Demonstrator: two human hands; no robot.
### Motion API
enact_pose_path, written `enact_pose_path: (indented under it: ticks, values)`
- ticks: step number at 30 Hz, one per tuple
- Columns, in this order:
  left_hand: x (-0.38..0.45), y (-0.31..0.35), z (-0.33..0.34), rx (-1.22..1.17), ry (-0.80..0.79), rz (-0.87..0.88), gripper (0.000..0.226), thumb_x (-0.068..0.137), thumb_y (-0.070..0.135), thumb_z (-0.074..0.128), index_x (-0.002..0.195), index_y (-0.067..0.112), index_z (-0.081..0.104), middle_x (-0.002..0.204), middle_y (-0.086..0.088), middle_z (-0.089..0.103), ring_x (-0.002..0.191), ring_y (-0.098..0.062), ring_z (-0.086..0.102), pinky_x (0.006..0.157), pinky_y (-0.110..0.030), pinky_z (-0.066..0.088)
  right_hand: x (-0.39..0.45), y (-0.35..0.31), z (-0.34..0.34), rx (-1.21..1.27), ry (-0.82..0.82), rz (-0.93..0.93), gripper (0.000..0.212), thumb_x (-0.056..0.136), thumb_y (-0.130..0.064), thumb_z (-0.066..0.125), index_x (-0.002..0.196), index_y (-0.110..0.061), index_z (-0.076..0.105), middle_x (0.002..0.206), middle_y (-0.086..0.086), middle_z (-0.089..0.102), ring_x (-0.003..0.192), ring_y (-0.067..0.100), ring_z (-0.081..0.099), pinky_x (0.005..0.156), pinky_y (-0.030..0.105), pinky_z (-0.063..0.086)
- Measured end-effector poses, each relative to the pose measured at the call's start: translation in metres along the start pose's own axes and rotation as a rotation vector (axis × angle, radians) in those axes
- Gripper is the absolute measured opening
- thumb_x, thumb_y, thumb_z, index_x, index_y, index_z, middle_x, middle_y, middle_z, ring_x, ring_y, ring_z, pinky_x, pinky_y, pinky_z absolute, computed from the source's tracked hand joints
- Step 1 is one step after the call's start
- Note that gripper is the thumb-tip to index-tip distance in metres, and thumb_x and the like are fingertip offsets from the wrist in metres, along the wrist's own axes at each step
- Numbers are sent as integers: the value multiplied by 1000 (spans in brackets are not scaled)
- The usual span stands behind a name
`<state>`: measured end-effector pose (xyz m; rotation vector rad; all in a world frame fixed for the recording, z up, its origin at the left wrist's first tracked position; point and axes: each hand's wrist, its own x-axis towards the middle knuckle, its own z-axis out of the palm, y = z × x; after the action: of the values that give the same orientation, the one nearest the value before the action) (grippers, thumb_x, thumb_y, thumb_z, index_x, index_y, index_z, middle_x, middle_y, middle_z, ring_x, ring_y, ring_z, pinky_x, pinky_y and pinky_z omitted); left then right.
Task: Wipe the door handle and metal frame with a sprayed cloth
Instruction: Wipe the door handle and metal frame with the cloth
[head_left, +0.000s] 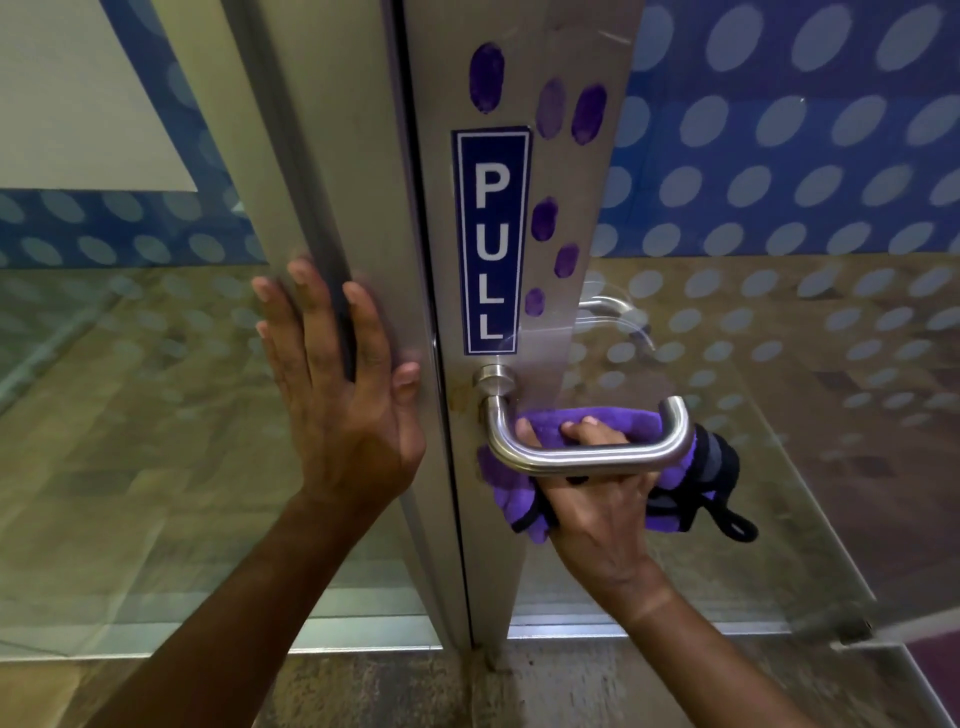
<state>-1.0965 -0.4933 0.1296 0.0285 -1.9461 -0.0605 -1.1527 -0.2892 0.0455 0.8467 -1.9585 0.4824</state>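
At door handle (582, 452): right hand (602, 499) fingers grasping purple cloth (587, 423); left hand (337, 384) flat, fingers released, on metal frame (374, 208).

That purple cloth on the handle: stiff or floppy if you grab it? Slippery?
Probably floppy: the cloth bunches round the door handle and sags below the right hand gripping it. Likely light, since loose folds hang unsupported. Probably not slippery: its surface looks plush, though the cord loop dangling at one end could snag.

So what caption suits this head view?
Right hand wipes the door handle with a purple cloth; left hand braces the frame.
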Motion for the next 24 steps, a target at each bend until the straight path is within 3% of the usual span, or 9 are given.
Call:
enact_pose_path:
  ticks: [2,6,8,11,13,16,18,21,24]
  values:
    - [0,-1,0,-1,1,8,71,103,25,37,157,20,-9,165,-4,-21,151,-23,-21,124,-47,-4,0,-1,0,17,-9,71,51,91,-20,53,140,-31,46,122,7,43,116,29,47,94,45,31]
    - [0,-1,0,-8,17,33,68,104,26,35,157,18,-7,163,3,-23,151,-25,-19,124,-48,-4,15,-25,10,142,134,357,67,84,-26,69,145,-30,43,131,3,31,128,22,32,98,50,33]
    - [1,-3,2,-2,30,41,67,104,26,35,157,18,-6,164,2,-22,152,-25,-18,124,-48,-3,19,-25,9,146,151,317,66,85,-21,69,146,-30,44,129,2,32,126,21,32,99,48,34]
    - [1,-3,3,-8,35,27,68,103,25,36,157,18,-6,164,3,-21,152,-25,-18,124,-48,-2,8,-7,-5,43,-22,92,49,95,-20,51,141,-31,45,123,7,42,118,26,44,94,46,33]
    - [0,-2,3,-4,36,24,71,101,23,38,157,19,-6,164,3,-22,152,-25,-18,124,-48,-3,-1,1,-19,19,-119,65,53,88,-18,53,138,-34,47,125,7,43,116,30,45,87,42,30]
    - [0,-2,2,2,23,26,72,101,23,38,157,20,-7,164,3,-22,152,-25,-19,124,-49,-3,-17,-4,-33,105,-107,275,73,68,-15,68,137,-27,47,122,12,44,106,34,45,87,38,28]
    - [1,-2,2,7,14,24,72,101,24,38,157,20,-7,164,3,-23,151,-25,-19,124,-49,-4,-27,-12,-39,238,-43,406,68,65,-16,64,131,-18,49,121,11,45,104,33,47,89,38,35]
    - [2,-2,1,7,16,28,74,101,23,40,157,20,-8,164,3,-23,151,-24,-20,124,-48,-4,-41,-27,-45,467,-9,566,70,60,-2,63,128,-14,51,122,8,48,106,31,56,83,41,48]
    - [2,-1,1,8,17,27,77,99,20,43,157,19,-8,163,3,-23,151,-25,-20,124,-48,-5,-38,-42,-50,613,32,701,63,69,-11,63,128,-28,51,114,-4,53,101,13,60,79,20,47]
